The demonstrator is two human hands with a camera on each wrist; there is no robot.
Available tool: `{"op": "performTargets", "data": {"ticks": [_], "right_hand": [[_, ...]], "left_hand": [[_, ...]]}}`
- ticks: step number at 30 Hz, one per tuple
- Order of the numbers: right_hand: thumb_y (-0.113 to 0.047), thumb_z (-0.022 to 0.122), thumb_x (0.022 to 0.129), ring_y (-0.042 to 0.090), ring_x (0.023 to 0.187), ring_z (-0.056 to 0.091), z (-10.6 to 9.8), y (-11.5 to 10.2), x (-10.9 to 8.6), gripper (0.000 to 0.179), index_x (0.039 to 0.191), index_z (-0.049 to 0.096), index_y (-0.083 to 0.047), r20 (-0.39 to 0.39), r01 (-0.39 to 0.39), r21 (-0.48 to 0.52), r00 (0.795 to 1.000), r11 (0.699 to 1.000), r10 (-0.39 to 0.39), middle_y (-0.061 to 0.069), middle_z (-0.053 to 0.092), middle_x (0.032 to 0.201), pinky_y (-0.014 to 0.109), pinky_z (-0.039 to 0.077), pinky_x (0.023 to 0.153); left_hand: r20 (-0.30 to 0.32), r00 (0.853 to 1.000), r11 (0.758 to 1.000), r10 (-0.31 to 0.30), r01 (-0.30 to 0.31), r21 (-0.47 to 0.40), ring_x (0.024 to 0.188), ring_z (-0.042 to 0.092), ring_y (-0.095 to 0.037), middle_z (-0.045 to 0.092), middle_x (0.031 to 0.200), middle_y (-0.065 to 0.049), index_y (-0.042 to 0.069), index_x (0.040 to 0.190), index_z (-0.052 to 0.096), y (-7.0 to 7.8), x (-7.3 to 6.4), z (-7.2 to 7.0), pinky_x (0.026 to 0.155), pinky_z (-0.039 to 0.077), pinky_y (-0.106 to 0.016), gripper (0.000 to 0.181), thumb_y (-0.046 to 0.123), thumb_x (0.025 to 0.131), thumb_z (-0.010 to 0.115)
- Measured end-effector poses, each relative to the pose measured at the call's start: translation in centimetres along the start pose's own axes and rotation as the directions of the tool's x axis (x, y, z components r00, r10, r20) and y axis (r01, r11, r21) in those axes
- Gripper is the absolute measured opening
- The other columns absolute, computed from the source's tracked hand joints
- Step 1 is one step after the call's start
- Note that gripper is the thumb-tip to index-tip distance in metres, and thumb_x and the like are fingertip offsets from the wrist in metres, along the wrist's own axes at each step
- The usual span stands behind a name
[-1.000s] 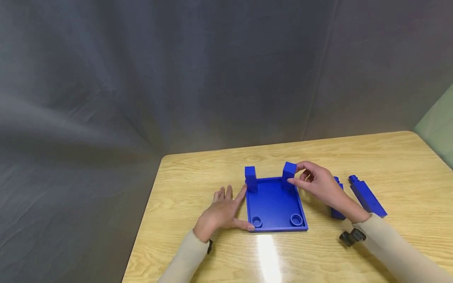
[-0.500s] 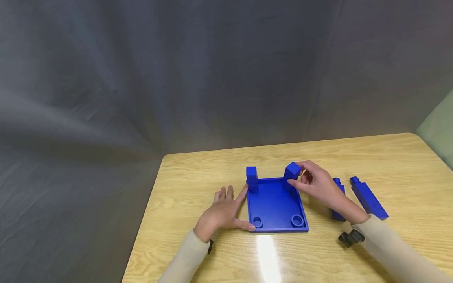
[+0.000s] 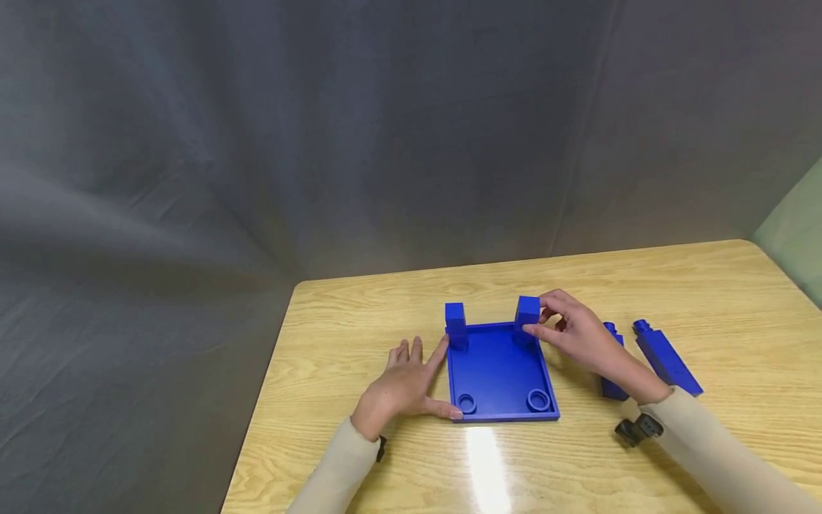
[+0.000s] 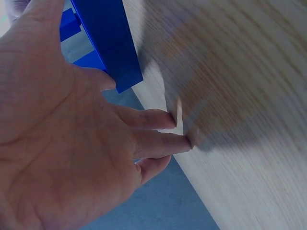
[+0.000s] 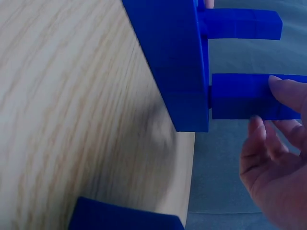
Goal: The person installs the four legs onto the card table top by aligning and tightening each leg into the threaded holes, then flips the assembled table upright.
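Note:
A shallow blue square tray-like panel (image 3: 497, 375) lies on the table, with round sockets (image 3: 538, 400) in its near corners. One square blue leg (image 3: 455, 321) stands upright at its far left corner. At the far right corner, my right hand (image 3: 581, 339) pinches a second blue leg (image 5: 235, 100) between thumb and fingers. A narrow dark neck joins this leg to the panel in the right wrist view. My left hand (image 3: 401, 389) is spread along the panel's left side, index finger near the far left corner and thumb at the near left one.
Two loose blue legs lie right of the panel: one (image 3: 614, 390) partly hidden by my right forearm, the other (image 3: 669, 363) farther right, with a ridged, threaded-looking end. A grey curtain (image 3: 424, 143) hangs behind the wooden table (image 3: 347, 307).
The leg in my right hand has turned about its upright axis; its top showed a corner half a second ago and now looks square-on. My left hand and the panel have stayed put.

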State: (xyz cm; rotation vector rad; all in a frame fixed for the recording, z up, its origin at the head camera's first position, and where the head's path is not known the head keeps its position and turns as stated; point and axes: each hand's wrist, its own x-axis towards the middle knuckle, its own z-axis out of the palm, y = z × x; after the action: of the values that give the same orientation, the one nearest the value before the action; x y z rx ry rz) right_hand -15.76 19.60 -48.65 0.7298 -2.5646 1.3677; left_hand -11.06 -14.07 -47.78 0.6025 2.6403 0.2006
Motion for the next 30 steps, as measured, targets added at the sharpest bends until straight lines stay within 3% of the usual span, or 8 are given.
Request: {"op": "performTargets", "data": {"ticks": [4, 10, 20, 25, 30], "right_hand": [[-0.001, 0.08, 0.099, 0.015, 0.085, 0.062, -0.04, 0.02, 0.08, 0.03, 0.089, 0.055, -0.015, 0.023, 0.033, -0.009, 0.999, 0.999, -0.032, -0.002, 0.059, 0.096, 0.031, 0.053, 0.066], [-0.002, 0.08, 0.099, 0.014, 0.083, 0.065, -0.27, -0.09, 0.04, 0.033, 0.089, 0.053, -0.016, 0.034, 0.01, -0.02, 0.999, 1.0, -0.009, 0.001, 0.059, 0.095, 0.029, 0.052, 0.065], [-0.009, 0.086, 0.096, 0.012, 0.08, 0.061, -0.04, -0.17, -0.21, 0.024, 0.091, 0.065, -0.017, -0.003, -0.012, -0.038, 1.0, 0.999, 0.012, -0.006, 0.062, 0.093, 0.025, 0.051, 0.067], [-0.01, 0.089, 0.094, 0.015, 0.078, 0.058, 0.06, -0.11, -0.21, 0.02, 0.095, 0.069, -0.014, -0.018, -0.029, -0.048, 0.999, 0.998, 0.029, -0.002, 0.061, 0.092, 0.025, 0.05, 0.067], [-0.013, 0.089, 0.094, 0.019, 0.078, 0.057, 0.15, 0.0, -0.16, 0.023, 0.109, 0.073, -0.008, -0.001, -0.056, -0.043, 0.998, 0.998, 0.056, 0.002, 0.059, 0.092, 0.026, 0.048, 0.063]], "left_hand": [[-0.007, 1.0, 1.0, 0.005, -0.005, 0.0, 0.157, 0.022, -0.059, 0.018, 0.172, -0.038, 0.024, 0.178, 0.003, -0.06, -0.01, 0.15, 0.128, 0.017, -0.063, 0.133, 0.083, 0.083, 0.075], [-0.008, 1.0, 1.0, 0.003, -0.003, 0.004, 0.157, 0.021, -0.06, 0.018, 0.172, -0.038, 0.024, 0.178, 0.002, -0.1, 0.13, 0.32, 0.128, 0.017, -0.063, 0.133, 0.084, 0.083, 0.074], [-0.004, 1.0, 1.0, -0.003, 0.003, 0.012, 0.157, 0.021, -0.059, 0.017, 0.173, -0.037, 0.025, 0.178, 0.0, -0.21, 0.07, 0.46, 0.128, 0.017, -0.063, 0.133, 0.085, 0.083, 0.073], [-0.01, 1.0, 1.0, 0.003, -0.003, 0.003, 0.157, 0.021, -0.059, 0.018, 0.172, -0.038, 0.025, 0.178, 0.001, -0.17, 0.13, 0.39, 0.128, 0.017, -0.062, 0.133, 0.084, 0.083, 0.074], [-0.008, 1.0, 1.0, -0.001, 0.001, -0.003, 0.158, 0.02, -0.058, 0.018, 0.172, -0.037, 0.025, 0.178, 0.002, -0.18, 0.06, 0.19, 0.128, 0.017, -0.062, 0.133, 0.084, 0.083, 0.074]]}}
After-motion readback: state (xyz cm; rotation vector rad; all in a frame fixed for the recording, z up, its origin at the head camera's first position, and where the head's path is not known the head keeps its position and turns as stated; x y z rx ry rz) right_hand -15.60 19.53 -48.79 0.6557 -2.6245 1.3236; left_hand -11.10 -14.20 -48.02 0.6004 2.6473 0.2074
